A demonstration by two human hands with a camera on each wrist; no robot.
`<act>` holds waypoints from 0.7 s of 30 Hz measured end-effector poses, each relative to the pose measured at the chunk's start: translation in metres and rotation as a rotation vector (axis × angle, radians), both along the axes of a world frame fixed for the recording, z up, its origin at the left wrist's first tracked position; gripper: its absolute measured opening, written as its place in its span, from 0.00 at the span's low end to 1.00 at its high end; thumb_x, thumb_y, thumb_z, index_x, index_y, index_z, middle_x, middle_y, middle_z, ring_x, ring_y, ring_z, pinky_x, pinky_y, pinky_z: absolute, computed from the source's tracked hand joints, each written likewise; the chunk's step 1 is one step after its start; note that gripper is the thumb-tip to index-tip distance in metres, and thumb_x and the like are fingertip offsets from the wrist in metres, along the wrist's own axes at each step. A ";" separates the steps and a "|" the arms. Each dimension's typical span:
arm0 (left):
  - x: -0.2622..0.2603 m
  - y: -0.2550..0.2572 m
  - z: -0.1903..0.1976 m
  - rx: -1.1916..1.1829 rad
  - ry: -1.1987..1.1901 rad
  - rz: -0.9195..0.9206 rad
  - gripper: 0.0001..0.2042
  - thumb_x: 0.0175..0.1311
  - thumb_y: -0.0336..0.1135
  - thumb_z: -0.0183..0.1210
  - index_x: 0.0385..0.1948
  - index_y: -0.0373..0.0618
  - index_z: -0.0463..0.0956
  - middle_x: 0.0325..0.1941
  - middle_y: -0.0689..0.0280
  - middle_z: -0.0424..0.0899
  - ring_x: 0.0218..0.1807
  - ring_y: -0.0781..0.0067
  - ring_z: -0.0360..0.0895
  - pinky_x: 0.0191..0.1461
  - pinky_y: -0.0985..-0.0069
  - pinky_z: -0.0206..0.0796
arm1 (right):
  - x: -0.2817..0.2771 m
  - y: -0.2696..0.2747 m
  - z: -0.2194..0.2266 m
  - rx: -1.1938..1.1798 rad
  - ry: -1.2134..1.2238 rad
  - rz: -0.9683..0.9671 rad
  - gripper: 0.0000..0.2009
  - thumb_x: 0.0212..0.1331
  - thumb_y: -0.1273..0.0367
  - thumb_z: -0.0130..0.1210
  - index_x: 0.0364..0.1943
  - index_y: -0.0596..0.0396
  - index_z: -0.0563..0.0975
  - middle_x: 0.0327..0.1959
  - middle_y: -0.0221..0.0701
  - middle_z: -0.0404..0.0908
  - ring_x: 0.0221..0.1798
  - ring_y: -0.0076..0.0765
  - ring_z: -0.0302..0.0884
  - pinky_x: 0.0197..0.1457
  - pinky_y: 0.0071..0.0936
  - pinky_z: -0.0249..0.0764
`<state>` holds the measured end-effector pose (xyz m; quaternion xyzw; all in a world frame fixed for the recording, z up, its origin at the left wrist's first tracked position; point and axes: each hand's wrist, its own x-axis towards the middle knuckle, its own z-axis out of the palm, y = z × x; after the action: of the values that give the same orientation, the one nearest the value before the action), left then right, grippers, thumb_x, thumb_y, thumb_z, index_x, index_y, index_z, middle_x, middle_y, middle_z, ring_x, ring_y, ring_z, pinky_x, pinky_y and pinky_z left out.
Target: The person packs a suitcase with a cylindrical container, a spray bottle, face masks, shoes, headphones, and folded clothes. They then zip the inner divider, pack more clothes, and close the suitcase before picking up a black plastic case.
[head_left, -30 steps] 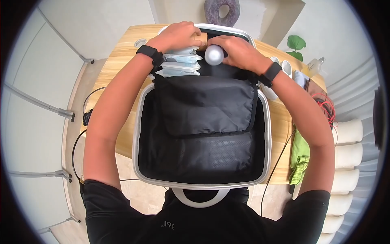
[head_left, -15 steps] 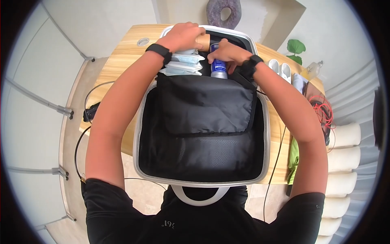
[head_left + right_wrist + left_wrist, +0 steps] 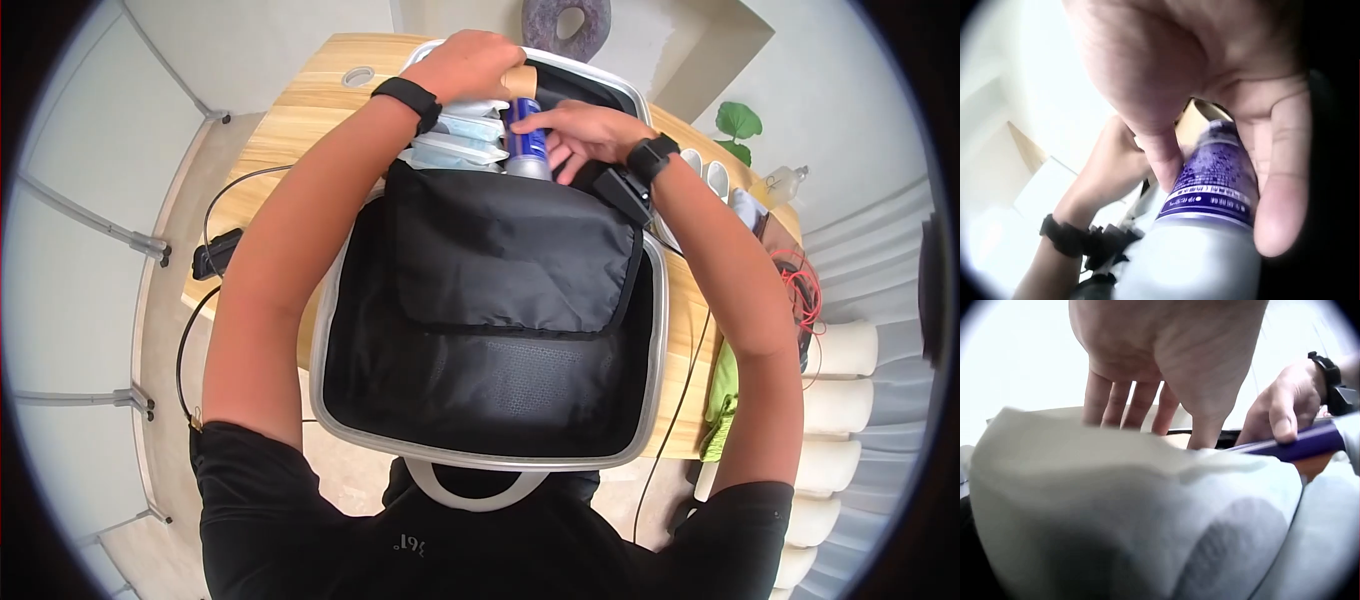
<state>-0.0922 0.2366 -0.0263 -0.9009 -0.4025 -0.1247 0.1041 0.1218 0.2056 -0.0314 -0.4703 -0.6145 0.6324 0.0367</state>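
Note:
An open suitcase with a black lining (image 3: 490, 390) lies in the head view, its far half under both hands. My left hand (image 3: 468, 65) rests over a tan tube-shaped thing (image 3: 520, 82) at the far left, thumb and fingers to either side of it. Beside it a blue spray can (image 3: 525, 135) with a silver end lies pointing toward me. My right hand (image 3: 590, 132) holds this can, thumb across its top and fingers along its right side, as the right wrist view also shows. Soft white and pale-blue packs (image 3: 460, 150) sit in a row left of the can.
A black fabric flap (image 3: 515, 250) hangs over the near half. White shoes (image 3: 715, 180), a clear bottle (image 3: 780, 185), red cord (image 3: 800, 285) and green cloth (image 3: 722, 400) are on the right of the wooden table (image 3: 310, 105). A black device (image 3: 215, 253) lies left.
The spray can has tipped from upright, silver end up, to lying lengthwise beside the packs. My right hand has shifted round it and its fingers have spread. My left hand stays at the tan thing.

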 end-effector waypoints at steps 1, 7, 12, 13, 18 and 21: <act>0.001 0.000 0.001 -0.004 0.002 -0.005 0.20 0.53 0.39 0.70 0.48 0.42 0.83 0.46 0.55 0.88 0.53 0.52 0.83 0.57 0.60 0.74 | -0.004 0.002 -0.001 0.020 -0.011 0.020 0.26 0.64 0.50 0.64 0.47 0.65 0.80 0.37 0.40 0.88 0.31 0.33 0.89 0.29 0.30 0.87; -0.004 -0.011 0.021 -0.086 -0.032 0.059 0.20 0.57 0.43 0.67 0.48 0.41 0.85 0.48 0.55 0.88 0.52 0.52 0.83 0.58 0.61 0.74 | -0.023 -0.013 0.009 0.096 -0.198 0.001 0.31 0.67 0.49 0.60 0.47 0.74 0.78 0.32 0.53 0.87 0.27 0.43 0.89 0.28 0.40 0.88; -0.043 -0.001 0.034 -0.265 -0.271 0.095 0.27 0.62 0.53 0.64 0.52 0.37 0.84 0.52 0.53 0.88 0.54 0.51 0.84 0.62 0.66 0.72 | -0.011 -0.017 0.009 0.012 -0.077 -0.045 0.26 0.68 0.56 0.52 0.46 0.75 0.78 0.35 0.56 0.87 0.29 0.47 0.90 0.32 0.42 0.89; -0.049 0.004 0.024 -0.209 -0.290 0.091 0.29 0.63 0.55 0.63 0.55 0.37 0.82 0.54 0.50 0.87 0.55 0.52 0.84 0.64 0.65 0.71 | -0.011 -0.015 0.008 -0.011 -0.046 -0.028 0.25 0.69 0.57 0.52 0.46 0.75 0.78 0.35 0.56 0.87 0.30 0.47 0.90 0.34 0.42 0.89; -0.051 0.009 -0.003 -0.362 -0.341 0.019 0.27 0.61 0.54 0.65 0.52 0.40 0.85 0.42 0.50 0.89 0.43 0.55 0.85 0.54 0.65 0.75 | -0.019 -0.012 0.008 -0.040 0.018 -0.012 0.23 0.71 0.60 0.53 0.47 0.76 0.78 0.36 0.56 0.87 0.32 0.48 0.90 0.38 0.41 0.90; -0.043 0.006 0.004 -0.427 -0.324 0.066 0.25 0.61 0.54 0.66 0.48 0.39 0.87 0.41 0.50 0.89 0.41 0.56 0.84 0.51 0.64 0.74 | -0.018 -0.014 0.008 -0.028 0.003 0.014 0.24 0.72 0.60 0.53 0.48 0.78 0.78 0.37 0.57 0.87 0.33 0.48 0.90 0.38 0.40 0.90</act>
<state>-0.1352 0.2424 -0.0225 -0.8571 -0.4603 -0.1760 -0.1503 0.1042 0.1920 -0.0235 -0.4654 -0.6087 0.6420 0.0266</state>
